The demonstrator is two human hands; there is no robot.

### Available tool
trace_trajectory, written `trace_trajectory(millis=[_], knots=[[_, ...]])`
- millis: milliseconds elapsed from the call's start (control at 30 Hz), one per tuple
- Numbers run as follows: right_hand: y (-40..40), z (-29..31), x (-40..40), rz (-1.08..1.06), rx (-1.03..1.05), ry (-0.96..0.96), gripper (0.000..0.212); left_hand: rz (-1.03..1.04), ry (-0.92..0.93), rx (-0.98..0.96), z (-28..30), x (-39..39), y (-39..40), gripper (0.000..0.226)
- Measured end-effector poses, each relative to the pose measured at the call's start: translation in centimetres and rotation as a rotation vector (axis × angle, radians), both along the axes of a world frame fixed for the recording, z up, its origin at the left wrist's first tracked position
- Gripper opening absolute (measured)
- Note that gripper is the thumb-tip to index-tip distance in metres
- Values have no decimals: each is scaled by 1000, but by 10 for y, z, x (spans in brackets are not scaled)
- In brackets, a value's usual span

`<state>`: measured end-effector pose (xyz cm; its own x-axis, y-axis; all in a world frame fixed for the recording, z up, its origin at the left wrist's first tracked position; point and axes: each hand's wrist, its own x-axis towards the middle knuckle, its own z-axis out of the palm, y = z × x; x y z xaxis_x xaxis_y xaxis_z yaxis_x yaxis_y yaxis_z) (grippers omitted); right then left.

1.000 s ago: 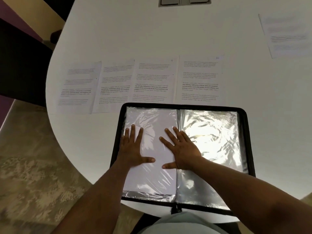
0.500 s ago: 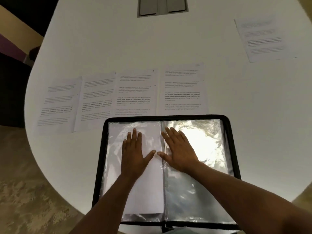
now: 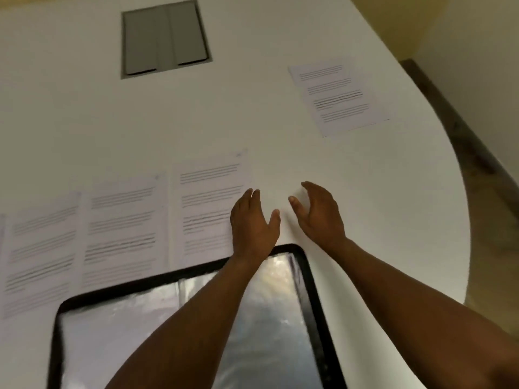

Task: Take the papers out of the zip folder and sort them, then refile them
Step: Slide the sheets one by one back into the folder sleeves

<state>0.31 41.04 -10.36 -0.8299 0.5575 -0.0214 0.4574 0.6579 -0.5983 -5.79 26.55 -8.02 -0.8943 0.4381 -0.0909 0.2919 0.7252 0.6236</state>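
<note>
From the head camera, the white bench [image 3: 365, 192] fills most of the frame. The zip folder [image 3: 310, 290] lies open at the lower centre, its black edge framing shiny plastic sleeves [image 3: 269, 318], and both forearms cross over it.

The left hand [image 3: 254, 224] is at centre frame, just beyond the folder's far edge, fingers straight and together, its grip open with nothing in it. It overlaps the right edge of the nearest printed sheet [image 3: 210, 206]; whether it touches the paper cannot be told. The right hand [image 3: 318, 211] is just to its right over bare bench, fingers slightly curled, grip open and empty.

More printed sheets [image 3: 120, 228] run in a row toward the left edge. One separate sheet [image 3: 338, 96] lies well apart at the upper right. A grey hatch [image 3: 165, 37] is set into the bench at the upper centre.
</note>
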Motion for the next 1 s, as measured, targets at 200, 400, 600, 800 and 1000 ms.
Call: trace_trajectory(millis=[200,400,600,800,1000], knots=[[119,-6,-40,-197,-28,51,58,126,-184,66,-1,-55,129,65],[219,-12,-81,-273,-16,27,62,102,-224,56,-13,-102,229,68],[287,-16,-109,-352,38,-3,69,198,-210,20,-20,-129,294,65],[321,-5,-131,-486,25,-156,72,457,-345,15,-13,-150,336,63],[331,-4,-136,-552,-175,-73,31,542,-403,57,-11,-154,350,69]])
